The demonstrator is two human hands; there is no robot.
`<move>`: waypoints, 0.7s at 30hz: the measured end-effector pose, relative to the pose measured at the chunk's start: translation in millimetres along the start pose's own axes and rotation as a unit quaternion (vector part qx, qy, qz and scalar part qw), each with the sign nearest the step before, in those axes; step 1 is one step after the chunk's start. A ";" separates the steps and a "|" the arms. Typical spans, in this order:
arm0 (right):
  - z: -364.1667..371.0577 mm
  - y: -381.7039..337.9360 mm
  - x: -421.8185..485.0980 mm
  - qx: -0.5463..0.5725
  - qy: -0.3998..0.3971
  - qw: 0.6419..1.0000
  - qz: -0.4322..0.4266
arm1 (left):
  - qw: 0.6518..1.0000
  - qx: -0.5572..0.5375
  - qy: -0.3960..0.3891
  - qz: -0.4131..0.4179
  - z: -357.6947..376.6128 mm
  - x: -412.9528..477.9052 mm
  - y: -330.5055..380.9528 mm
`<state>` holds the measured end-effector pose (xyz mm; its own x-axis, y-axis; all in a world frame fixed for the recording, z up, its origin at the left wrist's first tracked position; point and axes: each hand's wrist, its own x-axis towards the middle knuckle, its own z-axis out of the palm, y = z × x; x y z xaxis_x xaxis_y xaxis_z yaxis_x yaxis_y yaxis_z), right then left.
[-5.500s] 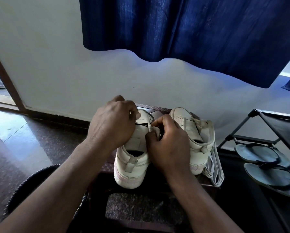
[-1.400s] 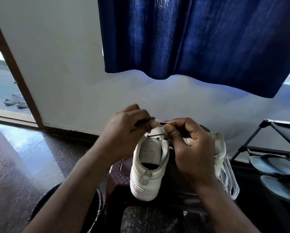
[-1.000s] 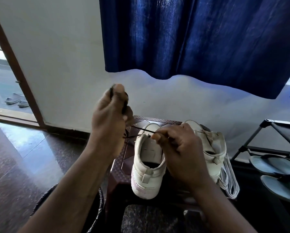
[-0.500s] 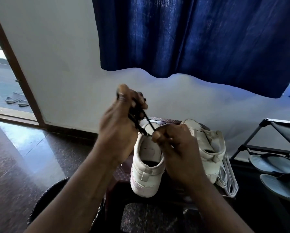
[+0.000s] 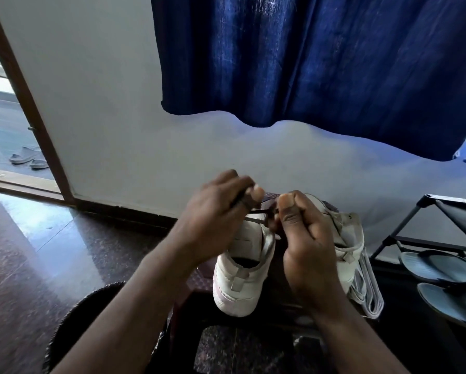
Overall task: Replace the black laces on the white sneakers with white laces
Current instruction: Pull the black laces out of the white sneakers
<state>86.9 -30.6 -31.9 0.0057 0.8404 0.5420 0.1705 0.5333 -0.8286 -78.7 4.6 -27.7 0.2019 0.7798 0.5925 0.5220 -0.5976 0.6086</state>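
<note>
Two white sneakers stand heel-toward-me on a dark stool. The left sneaker (image 5: 240, 276) sits under both hands. A thin black lace (image 5: 257, 213) stretches across its top between my hands. My left hand (image 5: 215, 220) pinches the lace above the shoe's front. My right hand (image 5: 304, 238), fingers curled, pinches the same lace at the shoe's right side. The right sneaker (image 5: 348, 238) is partly hidden behind my right hand. A bundle of white laces (image 5: 366, 290) lies beside it at the right.
The dark stool (image 5: 199, 282) stands before a white wall with a blue curtain (image 5: 321, 63) above. A black shoe rack (image 5: 447, 228) with grey sandals (image 5: 437, 268) is at the right. A dark round mat (image 5: 72, 327) lies at lower left, an open doorway (image 5: 7, 125) at far left.
My left hand, raised high with the black lace half a second ago, has come back down to the shoe's top. My right hand stays at the sneaker's right side.
</note>
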 end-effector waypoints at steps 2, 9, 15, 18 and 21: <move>-2.8 1.5 2.0 0.012 0.028 0.999 0.022 | 1.000 0.019 -0.015 0.016 7.1 -4.0 -2.3; -4.2 22.5 -0.9 -0.133 -0.078 0.987 -0.039 | 0.732 -0.652 0.145 -0.136 -14.6 9.9 18.2; -4.7 17.5 -2.2 -0.105 -0.074 0.992 -0.019 | 0.710 -0.638 0.162 -0.250 -10.8 7.0 17.6; -3.3 5.1 -4.5 -0.065 -0.106 0.992 0.002 | 0.698 -0.627 0.172 -0.298 -1.0 4.0 18.1; 5.9 -3.0 -9.7 -0.047 -0.075 0.996 0.019 | 0.685 -0.636 0.162 -0.317 6.6 2.2 22.0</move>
<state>80.5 -39.7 -35.5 -0.1322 0.8688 0.4772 0.2649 0.4949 -0.8276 -61.3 -5.7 -16.5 -0.0326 0.9985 -0.0436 -0.7656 0.0032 0.6433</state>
